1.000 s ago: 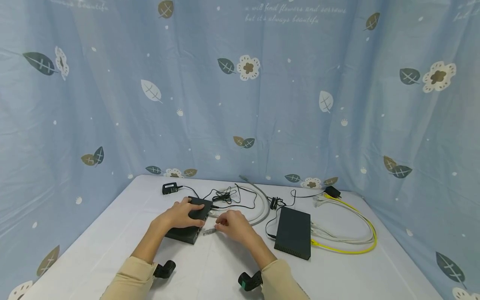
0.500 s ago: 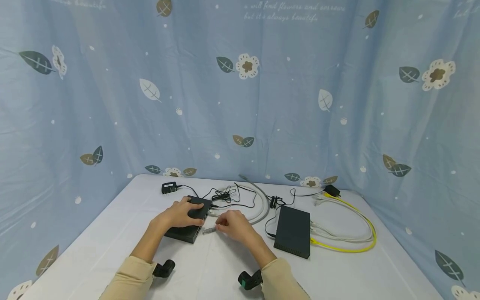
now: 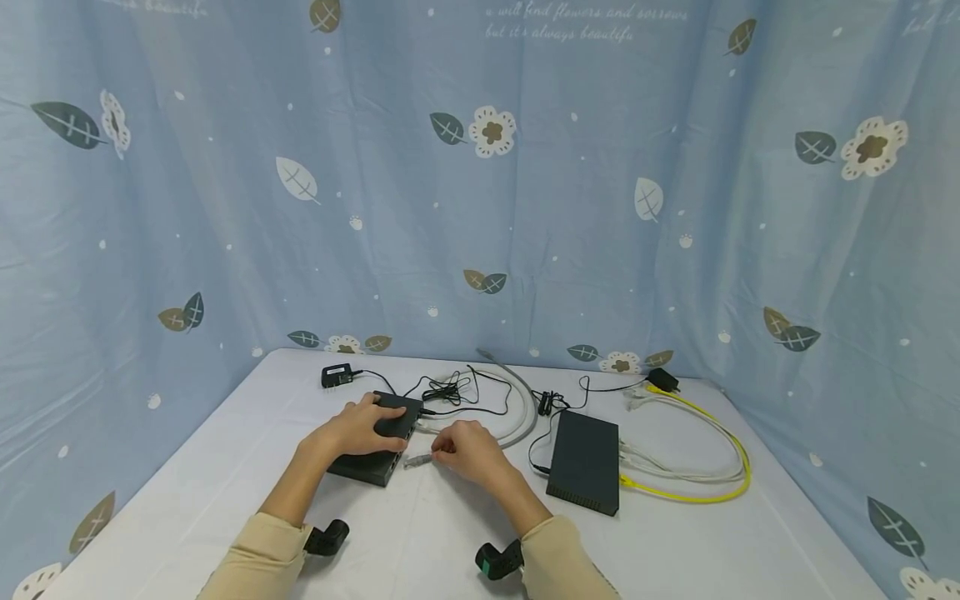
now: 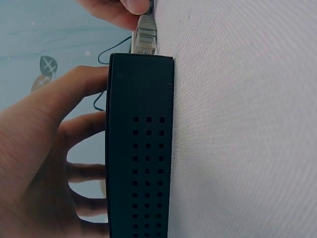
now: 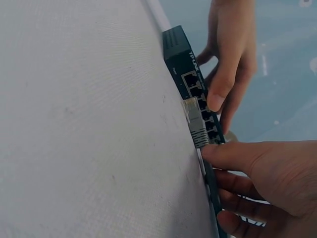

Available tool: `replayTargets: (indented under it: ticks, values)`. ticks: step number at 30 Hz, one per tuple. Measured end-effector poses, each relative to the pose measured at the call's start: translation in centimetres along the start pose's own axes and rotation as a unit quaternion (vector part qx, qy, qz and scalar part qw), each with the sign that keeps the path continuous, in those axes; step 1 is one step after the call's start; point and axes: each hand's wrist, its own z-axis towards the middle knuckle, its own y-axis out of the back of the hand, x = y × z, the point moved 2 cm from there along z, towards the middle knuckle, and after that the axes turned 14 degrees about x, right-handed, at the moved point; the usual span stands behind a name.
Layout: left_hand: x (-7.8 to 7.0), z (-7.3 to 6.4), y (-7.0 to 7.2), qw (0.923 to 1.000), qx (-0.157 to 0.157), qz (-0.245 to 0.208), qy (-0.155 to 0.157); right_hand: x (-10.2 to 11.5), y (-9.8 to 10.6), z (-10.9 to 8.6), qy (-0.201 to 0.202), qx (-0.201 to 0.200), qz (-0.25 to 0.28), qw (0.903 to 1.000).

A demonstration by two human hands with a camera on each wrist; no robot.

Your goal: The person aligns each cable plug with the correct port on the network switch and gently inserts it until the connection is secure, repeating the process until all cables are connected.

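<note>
My left hand (image 3: pixel 360 432) rests on a black network switch (image 3: pixel 365 468) on the left of the table, its fingers spread over the top and the thumb near the edge with the ports. In the left wrist view the fingertips touch the top of the switch (image 4: pixel 142 94). With thumb and fingers my right hand (image 3: pixel 471 454) pinches a grey Ethernet cable just behind its clear plug (image 5: pixel 194 116). The plug lies beside the row of ports, outside them, and points toward the far end in the right wrist view. The right hand's other fingers are partly hidden.
A second black switch (image 3: pixel 585 462) stands at the right, with white cables and a yellow cable (image 3: pixel 705 500) looping from it. Behind my hands lie a coiled black power cord (image 3: pixel 447 392) and a grey cable loop (image 3: pixel 534 412). Power adapters (image 3: pixel 337 375) sit near the back.
</note>
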Motion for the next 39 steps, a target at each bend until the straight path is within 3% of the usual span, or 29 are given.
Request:
replayTargets:
  ticks: [24,39]
  values:
    - [-0.4,0.2,0.0,0.9999,0.013,0.003,0.011,-0.5,0.0,-0.1,-0.015,-0.016,-0.029,0.9993]
    - [-0.5,0.0,0.1,0.9996,0.020,0.002,0.022,-0.9,0.9,-0.3,-0.014,-0.040,-0.003,0.9991]
